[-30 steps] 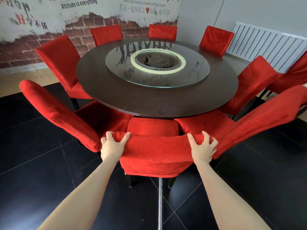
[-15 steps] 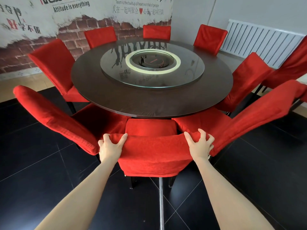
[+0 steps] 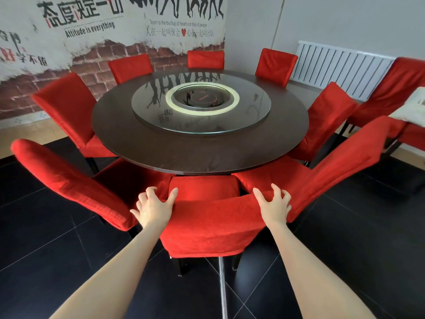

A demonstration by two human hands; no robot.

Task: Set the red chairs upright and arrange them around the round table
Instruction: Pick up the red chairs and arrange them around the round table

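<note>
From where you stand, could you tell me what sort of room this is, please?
Probably a group dining room: a round table with a glass turntable, red chairs around it, a team-slogan mural.

Black tiled floor (image 3: 69, 261) carries round table (image 3: 200, 157), ringed by upright red chairs (image 3: 207, 226). Glass turntable (image 3: 253, 111) lies centred on the tabletop.

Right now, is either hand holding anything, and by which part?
Both. The left hand and right hand grip the nearest red chair by its backrest's top edge, one at each corner.
</note>
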